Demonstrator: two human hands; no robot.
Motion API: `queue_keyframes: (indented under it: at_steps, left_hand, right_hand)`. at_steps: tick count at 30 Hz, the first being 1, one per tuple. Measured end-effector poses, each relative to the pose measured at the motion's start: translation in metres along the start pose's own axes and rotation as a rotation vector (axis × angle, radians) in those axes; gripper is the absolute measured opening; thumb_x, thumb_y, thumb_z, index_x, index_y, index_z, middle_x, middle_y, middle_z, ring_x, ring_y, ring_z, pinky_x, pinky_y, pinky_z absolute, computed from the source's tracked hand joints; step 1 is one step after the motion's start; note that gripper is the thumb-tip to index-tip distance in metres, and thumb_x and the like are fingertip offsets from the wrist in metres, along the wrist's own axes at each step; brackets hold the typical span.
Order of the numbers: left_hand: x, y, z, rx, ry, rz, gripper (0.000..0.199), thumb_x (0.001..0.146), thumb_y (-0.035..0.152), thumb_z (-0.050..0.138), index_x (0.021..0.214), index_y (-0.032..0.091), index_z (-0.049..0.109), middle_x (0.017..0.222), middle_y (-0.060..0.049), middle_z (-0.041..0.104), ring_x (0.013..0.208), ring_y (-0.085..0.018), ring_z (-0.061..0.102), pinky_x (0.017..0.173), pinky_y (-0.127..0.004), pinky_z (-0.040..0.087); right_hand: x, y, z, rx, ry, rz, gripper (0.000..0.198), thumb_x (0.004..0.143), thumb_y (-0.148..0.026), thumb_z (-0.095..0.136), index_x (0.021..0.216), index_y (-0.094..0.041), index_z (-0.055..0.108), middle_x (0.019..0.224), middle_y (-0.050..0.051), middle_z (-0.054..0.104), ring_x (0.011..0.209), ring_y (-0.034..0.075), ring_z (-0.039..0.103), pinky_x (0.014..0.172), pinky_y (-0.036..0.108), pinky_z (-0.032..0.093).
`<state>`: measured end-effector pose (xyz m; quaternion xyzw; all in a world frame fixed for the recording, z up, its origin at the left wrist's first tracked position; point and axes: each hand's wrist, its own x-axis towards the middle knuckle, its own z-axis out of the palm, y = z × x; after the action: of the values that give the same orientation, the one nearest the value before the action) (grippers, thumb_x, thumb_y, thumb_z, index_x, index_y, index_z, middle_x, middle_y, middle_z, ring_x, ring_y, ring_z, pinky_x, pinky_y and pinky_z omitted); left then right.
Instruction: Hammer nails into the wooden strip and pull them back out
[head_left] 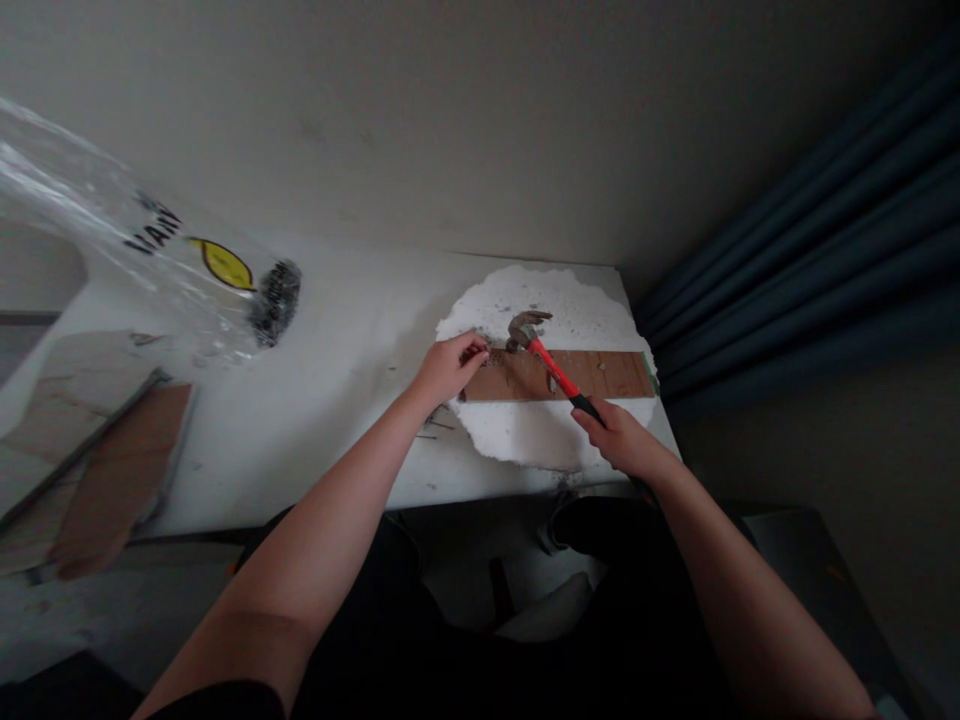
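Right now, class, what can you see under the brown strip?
Under the brown strip, a ragged white slab shows along both long sides, lying on the pale tabletop. The part directly beneath the strip is covered and cannot be seen.

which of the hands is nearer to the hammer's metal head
Left. The left hand is just to the left of the metal head, by the near end of the brown board's left side; the right hand is farther off, gripping the handle.

Your bare right hand (pixel 621 436) partly hides a red-and-black claw hammer (pixel 557 370); clear printed plastic wrapping (pixel 161 238) runs past the left edge.
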<state>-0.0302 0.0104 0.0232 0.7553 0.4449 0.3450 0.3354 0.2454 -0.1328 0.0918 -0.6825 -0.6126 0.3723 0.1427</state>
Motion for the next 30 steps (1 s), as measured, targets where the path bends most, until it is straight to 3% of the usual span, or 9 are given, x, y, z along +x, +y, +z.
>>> queue_keyframes:
  at_steps: [6,10,13,17,21,30]
  left_hand:
    - [-0.001,0.002,0.0,0.035,-0.01,0.011,0.016,0.09,0.034,0.057,0.094,0.021,0.067,0.091,-0.005,0.074,0.083,-0.019,0.067,0.077,-0.031,0.051]
    - [-0.002,0.003,0.0,0.127,-0.019,0.06,0.017,0.091,0.032,0.056,0.097,0.02,0.067,0.094,-0.006,0.074,0.087,-0.022,0.068,0.082,-0.034,0.051]
    - [-0.002,0.002,0.0,0.176,-0.048,0.081,0.018,0.093,0.033,0.055,0.098,0.02,0.067,0.095,-0.006,0.073,0.089,-0.022,0.067,0.083,-0.034,0.051]
    - [-0.002,-0.002,0.0,0.207,-0.041,0.131,0.017,0.094,0.031,0.054,0.095,0.019,0.066,0.101,-0.008,0.071,0.095,-0.022,0.066,0.088,-0.034,0.051]
    - [-0.003,-0.005,0.002,0.234,-0.021,0.157,0.018,0.094,0.031,0.054,0.093,0.018,0.066,0.109,-0.011,0.068,0.102,-0.025,0.065,0.091,-0.036,0.051]
    - [-0.004,-0.002,0.004,0.27,-0.009,0.089,0.013,0.093,0.029,0.055,0.085,0.02,0.056,0.091,-0.009,0.064,0.084,-0.024,0.062,0.077,-0.035,0.05]
  right_hand:
    - [-0.003,-0.002,0.002,-0.017,0.011,-0.04,0.029,0.099,-0.048,0.046,0.095,-0.021,0.057,0.066,0.001,0.056,0.056,0.016,0.05,0.052,0.027,0.036]
    - [-0.021,-0.016,-0.002,0.157,0.06,-0.074,0.033,0.099,-0.052,0.045,0.096,-0.021,0.055,0.065,-0.002,0.053,0.052,0.012,0.045,0.048,0.025,0.034]
    - [-0.04,-0.031,-0.012,0.251,0.022,-0.112,0.036,0.101,-0.054,0.044,0.106,-0.02,0.057,0.067,-0.004,0.05,0.051,0.011,0.043,0.048,0.024,0.034]
    - [-0.053,-0.045,-0.016,0.168,-0.016,-0.172,0.032,0.101,-0.051,0.046,0.1,-0.021,0.056,0.069,-0.003,0.05,0.056,0.011,0.043,0.051,0.025,0.033]
    - [-0.051,-0.047,-0.005,0.09,-0.044,-0.189,0.031,0.102,-0.05,0.044,0.098,-0.021,0.055,0.068,-0.002,0.052,0.059,0.012,0.044,0.053,0.026,0.031]
    - [-0.039,-0.043,0.006,0.013,0.0,-0.165,0.027,0.102,-0.047,0.043,0.093,-0.023,0.052,0.07,-0.001,0.054,0.063,0.015,0.048,0.058,0.028,0.032]
